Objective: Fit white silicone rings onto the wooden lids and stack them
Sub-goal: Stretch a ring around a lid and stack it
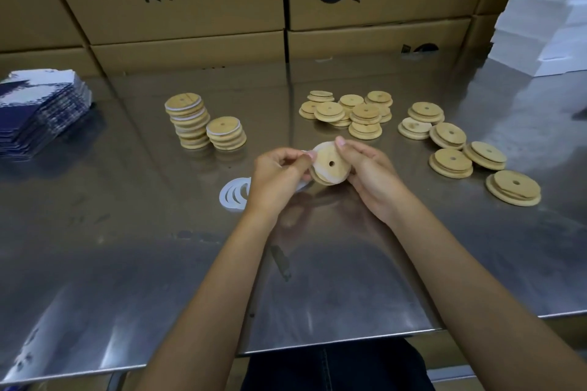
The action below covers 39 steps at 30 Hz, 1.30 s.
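Now my right hand (365,171) grips the round pale wooden lid (330,167) tilted on edge above the steel bench (317,279), while my left hand (279,174), just left of it, pinches the white silicone ring (305,154) against its rim.

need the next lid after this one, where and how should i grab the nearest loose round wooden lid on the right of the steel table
Probably by the stepped rim of the round wooden lid, from above with the right hand. It lies flat and alone at the near right, so fingers could likely pinch across its raised upper disc; the flat face and small centre hole offer little hold.
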Each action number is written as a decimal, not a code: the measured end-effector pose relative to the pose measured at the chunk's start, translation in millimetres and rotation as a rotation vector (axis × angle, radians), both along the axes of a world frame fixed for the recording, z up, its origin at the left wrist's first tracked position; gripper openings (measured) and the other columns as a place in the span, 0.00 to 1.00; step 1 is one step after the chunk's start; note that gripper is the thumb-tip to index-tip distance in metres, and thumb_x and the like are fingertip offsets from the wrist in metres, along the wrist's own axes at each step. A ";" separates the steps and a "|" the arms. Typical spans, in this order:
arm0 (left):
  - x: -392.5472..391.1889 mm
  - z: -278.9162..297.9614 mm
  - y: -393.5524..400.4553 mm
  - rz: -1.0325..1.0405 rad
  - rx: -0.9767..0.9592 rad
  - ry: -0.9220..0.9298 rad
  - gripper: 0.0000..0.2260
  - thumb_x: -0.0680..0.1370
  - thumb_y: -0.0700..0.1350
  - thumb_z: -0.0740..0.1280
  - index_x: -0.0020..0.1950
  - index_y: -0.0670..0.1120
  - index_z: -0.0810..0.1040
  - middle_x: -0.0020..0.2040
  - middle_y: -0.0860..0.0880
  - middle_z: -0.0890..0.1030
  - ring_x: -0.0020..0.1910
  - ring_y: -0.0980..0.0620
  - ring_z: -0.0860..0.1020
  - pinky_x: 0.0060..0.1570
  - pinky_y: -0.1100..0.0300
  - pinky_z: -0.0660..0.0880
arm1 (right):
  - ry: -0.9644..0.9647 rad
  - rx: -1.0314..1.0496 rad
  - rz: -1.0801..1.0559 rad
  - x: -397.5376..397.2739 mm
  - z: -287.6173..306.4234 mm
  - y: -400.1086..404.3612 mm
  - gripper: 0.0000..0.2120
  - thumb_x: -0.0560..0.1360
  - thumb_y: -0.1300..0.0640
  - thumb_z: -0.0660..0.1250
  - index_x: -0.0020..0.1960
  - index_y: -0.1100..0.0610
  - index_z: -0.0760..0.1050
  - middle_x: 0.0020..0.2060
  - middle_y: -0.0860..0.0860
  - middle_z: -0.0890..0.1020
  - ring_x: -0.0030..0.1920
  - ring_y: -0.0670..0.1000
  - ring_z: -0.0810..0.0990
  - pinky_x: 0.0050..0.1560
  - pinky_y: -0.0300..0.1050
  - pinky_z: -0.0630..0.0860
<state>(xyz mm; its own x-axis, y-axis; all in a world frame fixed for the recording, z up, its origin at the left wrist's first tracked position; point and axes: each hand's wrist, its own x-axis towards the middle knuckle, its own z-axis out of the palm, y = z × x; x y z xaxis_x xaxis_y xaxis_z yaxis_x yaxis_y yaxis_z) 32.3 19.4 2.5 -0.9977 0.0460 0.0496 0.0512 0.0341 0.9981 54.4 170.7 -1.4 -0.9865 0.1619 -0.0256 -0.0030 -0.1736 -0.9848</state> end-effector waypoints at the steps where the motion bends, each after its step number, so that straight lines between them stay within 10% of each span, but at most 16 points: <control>1: 0.1 -0.2 1.4 -0.006 -0.011 0.011 0.04 0.75 0.42 0.72 0.43 0.42 0.83 0.39 0.45 0.85 0.35 0.56 0.82 0.36 0.67 0.78 | 0.008 -0.011 -0.018 -0.1 -0.2 0.3 0.17 0.83 0.54 0.64 0.62 0.67 0.79 0.57 0.65 0.83 0.55 0.58 0.82 0.65 0.54 0.76; 15: 0.3 1.1 16.6 -0.004 -0.074 0.093 0.03 0.74 0.41 0.73 0.43 0.46 0.81 0.40 0.45 0.85 0.39 0.51 0.82 0.43 0.54 0.79 | 0.043 -0.014 -0.029 9.2 -2.8 9.6 0.07 0.76 0.63 0.73 0.52 0.58 0.77 0.48 0.58 0.86 0.47 0.54 0.83 0.50 0.50 0.78; 24: 2.6 -2.4 19.9 0.139 -0.282 0.404 0.04 0.75 0.39 0.69 0.42 0.47 0.81 0.41 0.54 0.83 0.40 0.59 0.81 0.43 0.66 0.76 | 0.020 -0.035 -0.023 13.7 4.7 3.4 0.14 0.74 0.67 0.73 0.52 0.57 0.71 0.51 0.65 0.85 0.45 0.58 0.81 0.52 0.54 0.76; 33: -4.6 -6.5 6.4 0.189 -0.081 0.182 0.05 0.76 0.36 0.68 0.42 0.44 0.81 0.41 0.50 0.84 0.44 0.48 0.83 0.49 0.52 0.80 | 0.013 0.022 0.066 10.2 11.1 -6.2 0.12 0.77 0.69 0.69 0.56 0.59 0.70 0.53 0.69 0.83 0.45 0.57 0.80 0.45 0.47 0.74; 39: -0.2 -2.1 3.7 0.174 0.043 0.071 0.06 0.77 0.36 0.66 0.43 0.41 0.81 0.35 0.52 0.84 0.33 0.55 0.82 0.36 0.64 0.78 | 0.042 0.097 0.087 7.4 10.0 -8.9 0.11 0.78 0.69 0.68 0.55 0.58 0.70 0.51 0.70 0.83 0.46 0.55 0.79 0.49 0.48 0.73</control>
